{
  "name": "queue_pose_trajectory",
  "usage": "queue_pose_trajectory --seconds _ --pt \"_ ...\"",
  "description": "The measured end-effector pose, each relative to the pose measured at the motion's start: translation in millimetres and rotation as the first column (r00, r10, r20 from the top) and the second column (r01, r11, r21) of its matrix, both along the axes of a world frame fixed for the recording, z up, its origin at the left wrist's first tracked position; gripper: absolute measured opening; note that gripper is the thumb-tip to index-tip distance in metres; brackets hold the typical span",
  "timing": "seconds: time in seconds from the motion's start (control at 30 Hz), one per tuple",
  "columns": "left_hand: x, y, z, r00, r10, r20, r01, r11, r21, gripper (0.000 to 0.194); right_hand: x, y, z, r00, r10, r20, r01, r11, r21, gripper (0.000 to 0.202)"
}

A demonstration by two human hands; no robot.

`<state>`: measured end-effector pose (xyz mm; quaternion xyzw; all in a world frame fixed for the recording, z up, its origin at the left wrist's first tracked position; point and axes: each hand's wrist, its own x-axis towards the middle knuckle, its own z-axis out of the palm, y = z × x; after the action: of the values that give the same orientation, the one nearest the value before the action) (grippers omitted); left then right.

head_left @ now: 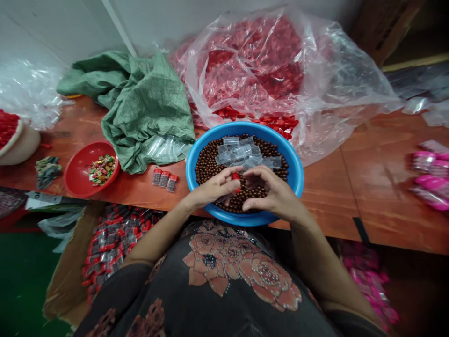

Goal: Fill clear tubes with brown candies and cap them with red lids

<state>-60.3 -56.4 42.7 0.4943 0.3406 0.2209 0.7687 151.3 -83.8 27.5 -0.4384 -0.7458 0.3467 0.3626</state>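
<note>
Over the front of a blue basin (299,173), my left hand (219,186) is closed around a small clear container with a red cap (236,182). My right hand (271,193) is just to the right of it, fingers curved and apart, holding nothing that I can make out. Small brown balls (206,166) fill the basin, and a heap of clear plastic containers (242,152) lies on top of them. Left of the basin, three filled containers with red caps (164,179) stand in a row on the table.
Behind the basin lies a large clear bag of red pieces (256,61). A green sack (147,103), a red bowl of wrapped pieces (75,173) and a white tub (24,145) are to the left. Pink items (433,173) sit far right. Below stands a box of red-capped containers (115,238).
</note>
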Motion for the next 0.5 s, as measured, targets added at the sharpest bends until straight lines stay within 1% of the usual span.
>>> queue_pose_trajectory --seconds 0.03,0.1,0.13,0.2,0.27,0.37,0.43,0.5 --pt "-2 1 1.9 0.999 -0.037 -0.032 0.038 0.999 0.032 0.084 1 1 0.0 0.999 0.034 0.007 -0.035 0.998 0.046 0.082" --pt "-4 3 5.8 0.990 -0.099 -0.105 0.108 0.991 0.084 0.105 0 2 -0.2 0.990 0.110 0.091 -0.121 0.984 0.128 0.102" --pt "-5 5 7.3 0.981 -0.123 -0.148 0.139 0.985 0.105 0.115 -1 3 -0.3 0.978 0.140 0.152 -0.163 0.975 0.152 0.104" --pt "-8 7 9.0 0.960 -0.152 -0.235 0.189 0.972 0.142 0.127 -4 3 -0.9 0.952 0.160 0.260 -0.211 0.961 0.179 0.097" --pt "-11 9 8.4 0.941 -0.154 -0.301 0.218 0.956 0.194 0.129 -6 3 -2.0 0.939 0.131 0.317 -0.203 0.957 0.206 0.083" --pt "-17 11 4.1 0.929 -0.112 -0.353 0.226 0.927 0.300 0.120 -8 1 -3.3 0.939 0.091 0.331 -0.179 0.953 0.244 0.065" --pt "-21 11 0.9 0.924 -0.051 -0.380 0.209 0.898 0.388 0.114 -10 1 -3.3 0.938 0.093 0.334 -0.190 0.944 0.271 0.064" --pt "-24 12 -1.5 0.913 0.010 -0.407 0.200 0.859 0.471 0.109 -13 0 -2.8 0.923 0.094 0.372 -0.214 0.931 0.295 0.070"
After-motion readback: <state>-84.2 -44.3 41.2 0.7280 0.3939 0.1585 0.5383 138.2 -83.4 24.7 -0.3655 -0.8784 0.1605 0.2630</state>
